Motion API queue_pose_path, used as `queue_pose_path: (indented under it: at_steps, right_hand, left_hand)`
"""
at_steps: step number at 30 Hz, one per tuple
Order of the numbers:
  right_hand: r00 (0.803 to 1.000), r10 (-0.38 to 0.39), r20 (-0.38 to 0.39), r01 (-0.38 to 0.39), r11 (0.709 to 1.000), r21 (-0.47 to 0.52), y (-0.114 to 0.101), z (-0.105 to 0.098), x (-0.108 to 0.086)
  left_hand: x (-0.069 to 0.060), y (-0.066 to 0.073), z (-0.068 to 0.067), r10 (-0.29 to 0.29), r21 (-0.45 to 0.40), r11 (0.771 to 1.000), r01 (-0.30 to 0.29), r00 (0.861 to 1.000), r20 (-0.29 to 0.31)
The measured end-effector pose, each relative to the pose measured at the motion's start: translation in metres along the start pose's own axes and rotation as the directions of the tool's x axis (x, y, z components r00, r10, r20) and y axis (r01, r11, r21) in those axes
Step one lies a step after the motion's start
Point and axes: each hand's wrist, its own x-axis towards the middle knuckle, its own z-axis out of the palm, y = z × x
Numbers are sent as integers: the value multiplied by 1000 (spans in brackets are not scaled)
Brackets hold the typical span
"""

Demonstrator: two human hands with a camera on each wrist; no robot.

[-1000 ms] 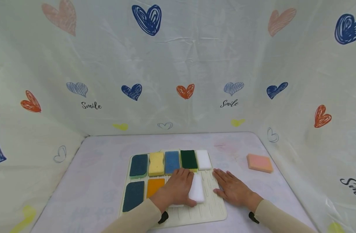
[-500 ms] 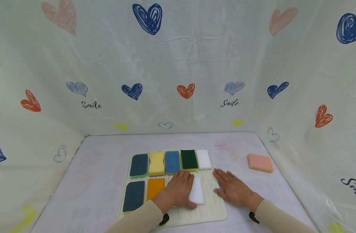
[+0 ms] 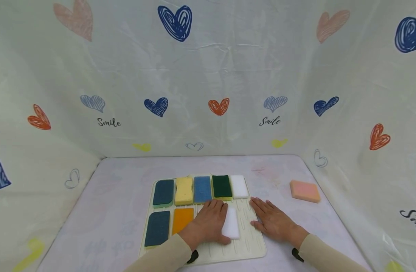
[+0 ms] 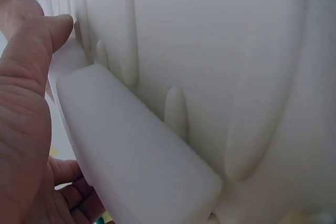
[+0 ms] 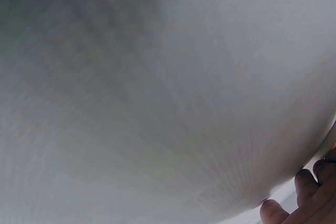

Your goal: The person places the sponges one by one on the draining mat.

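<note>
My left hand lies over the cream ridged mat, with its fingers at the far end of a white sponge and its thumb at the near end. In the left wrist view, a white block lies under the palm; the thumb and the curled fingers are on either side. My right hand rests flat, fingertips at the mat's right edge. The right wrist view shows mostly a blurred pale surface and a few fingers.
Along the mat's back row lie dark teal, yellow, blue, green and white sponges. Another teal sponge and an orange one lie in front. A pink sponge sits off the mat, right.
The left hand and the white sponge beside it have shifted slightly toward the near edge. The right hand stays in place. The head view has shifted a little.
</note>
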Motion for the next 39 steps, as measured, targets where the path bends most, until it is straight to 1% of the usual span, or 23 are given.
queue_pose_path:
  at_steps: [5,7,9,12,15,16,17,19,21,23,25,26,27,29,32,34,37,39]
  right_hand:
    - [1000,-6,-13,6,1000,-5,0,2,0]
    - [1000,-9,-19,9,1000,-3,-1,1,-1]
    - [1000,-10,-23,9,1000,-9,-1,2,-1]
    - [1000,-10,-24,9,1000,-16,-1,1,-2]
    - [1000,-10,-19,10,1000,-10,-2,0,-2]
    - [1000,-10,-17,10,1000,-8,-2,0,-1]
    - [1000,-11,-17,11,1000,-6,-2,0,-2]
    - [1000,-11,-19,11,1000,-6,-2,0,-2]
    - [1000,-13,-22,13,1000,-11,-1,1,-1]
    - [1000,-12,-23,12,1000,-13,-1,1,-1]
    - [1000,-9,-20,8,1000,-9,-1,2,-2]
    - [1000,-10,-21,10,1000,-5,-1,2,-2]
    - [1000,-7,-17,7,1000,-4,-1,2,-2]
    - [1000,-5,-15,5,1000,3,-2,2,-2]
    - [1000,-1,-12,2,1000,15,-2,1,-2]
    - [1000,4,-3,-4,1000,22,-2,1,-2]
    - [1000,6,3,-6,1000,28,-2,1,-2]
    - [1000,9,6,-9,1000,25,-2,1,-2]
  left_hand:
    - [-1,1,1,-9,-17,1000,9,1000,8]
    - [-2,1,-1,-13,-24,1000,13,1000,-3]
    - [-5,1,-4,-20,-37,999,19,999,-29]
    - [-12,-4,-13,-47,-87,995,40,996,-78]
    - [-25,-16,-25,-81,-142,988,62,988,-131]
    - [-30,-21,-29,-88,-155,986,63,983,-158]
    - [-36,-28,-33,-94,-161,985,63,977,-191]
    - [-49,-42,-40,-104,-163,985,62,959,-264]
    - [-63,-57,-43,-118,-147,987,70,931,-346]
    - [-77,-73,-45,-144,-141,986,93,899,-414]
    - [-92,-89,-45,-182,-134,982,135,871,-456]
    - [-99,-97,-45,-210,-143,977,161,859,-466]
    - [-106,-104,-44,-240,-157,970,187,849,-470]
    - [-119,-118,-39,-304,-189,951,243,839,-452]
    - [-137,-135,-25,-393,-229,917,326,831,-393]
    - [-147,-143,-14,-436,-230,898,375,829,-349]
    - [-159,-152,3,-471,-221,880,420,829,-301]
    - [-164,-156,13,-483,-223,872,435,836,-261]
